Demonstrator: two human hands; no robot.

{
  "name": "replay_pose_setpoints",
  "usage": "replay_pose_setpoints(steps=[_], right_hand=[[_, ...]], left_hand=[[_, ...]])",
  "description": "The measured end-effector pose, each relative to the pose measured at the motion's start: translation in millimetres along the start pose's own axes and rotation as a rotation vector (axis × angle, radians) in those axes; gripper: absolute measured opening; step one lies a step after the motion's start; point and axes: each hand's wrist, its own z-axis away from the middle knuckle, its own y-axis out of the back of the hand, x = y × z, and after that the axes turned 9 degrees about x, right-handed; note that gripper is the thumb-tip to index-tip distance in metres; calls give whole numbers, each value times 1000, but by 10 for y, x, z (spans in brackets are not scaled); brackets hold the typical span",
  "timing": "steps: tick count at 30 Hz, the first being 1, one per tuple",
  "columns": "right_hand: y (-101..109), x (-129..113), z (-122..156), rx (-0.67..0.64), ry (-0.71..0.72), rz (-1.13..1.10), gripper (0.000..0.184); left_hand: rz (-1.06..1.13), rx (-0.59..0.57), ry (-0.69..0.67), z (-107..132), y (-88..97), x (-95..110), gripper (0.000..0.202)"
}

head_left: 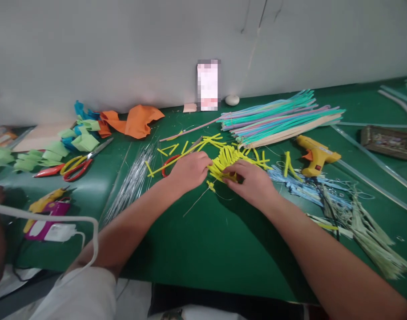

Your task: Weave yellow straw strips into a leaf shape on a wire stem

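A heap of short yellow pipe cleaner pieces (228,155) lies in the middle of the green table. My left hand (191,169) is at the heap's left edge, its fingers closed on a yellow piece that is mostly hidden. At the right front of the heap, my right hand (251,181) has its thumb and curled fingers pinched on yellow pieces. Just in front, between the hands, is a thin wire (195,202) with a small yellow knot (210,185) at its upper end. Loose yellow pieces (171,149) are scattered behind my left hand, where a red scissor handle (169,165) partly shows.
Long coloured pipe cleaners (283,120) lie behind my right hand. A yellow glue gun (315,155), blue strands (300,186) and pale green strands (373,235) are to the right. Silver wires (133,182), scissors (79,166) and a white cable (56,218) are left. A phone (208,84) leans on the wall.
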Motion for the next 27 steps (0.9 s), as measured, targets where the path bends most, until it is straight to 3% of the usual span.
replay_pose_setpoints(steps=[3, 9, 16, 27], right_hand=[[-5, 0, -21, -128, -4, 135, 19], [109, -28, -49, -322, -55, 202, 18], [222, -141, -47, -406, -24, 374, 43], [200, -124, -82, -425, -95, 358, 49]], left_hand=[[20, 2, -67, 1, -107, -33, 23], [-5, 50, -84, 35, -182, -28, 22], [48, -28, -58, 41, -133, -10, 12], [-22, -135, -233, 60, -107, 64, 20]])
